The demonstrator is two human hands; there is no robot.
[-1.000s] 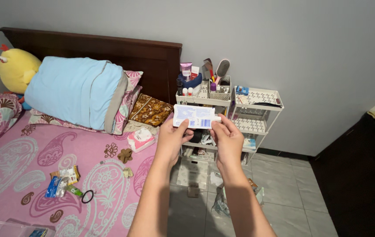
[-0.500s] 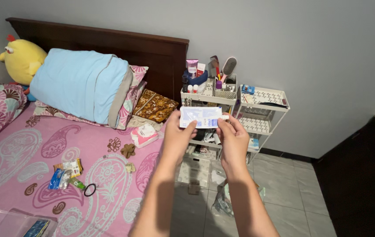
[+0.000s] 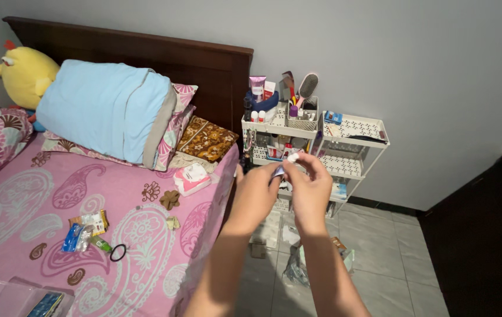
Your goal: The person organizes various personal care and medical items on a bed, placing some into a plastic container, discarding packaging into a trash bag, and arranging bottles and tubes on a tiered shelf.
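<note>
Far left of the hands: yellow plush toy [image 3: 25,73] against the dark wooden headboard [image 3: 145,50], light blue pillow [image 3: 107,108] leaning beside it, patterned pink pillows under and around it. Bed [image 3: 57,194] has a pink paisley sheet. Lower left of the hands, on the sheet: small heap of sachets [image 3: 86,230], a black hair tie [image 3: 119,252] just beside it. Clear plastic box [image 3: 16,299] at the bottom-left corner. Closer to the left hand: pink-and-white tissue pack [image 3: 192,178] near the bed edge, brown patterned cushion [image 3: 207,139] above it.

Left hand [image 3: 257,196] – raised over the gap between bed and shelf, fingers curled round a white-and-blue tube [image 3: 279,170]. Tube is mostly hidden behind the hand; only a sliver shows between the two hands.

Right hand [image 3: 311,191] – touching the left, fingertips pinched on the tube's small white cap [image 3: 292,157] at the top.

Behind the hands: white perforated shelf rack [image 3: 356,132] against the grey wall [image 3: 380,58], top tier packed with tubes, bottles and a hairbrush [image 3: 306,87]. Below the hands: grey tiled floor [image 3: 391,264] with some loose wrappers. Far right – a dark cabinet [image 3: 485,235].
</note>
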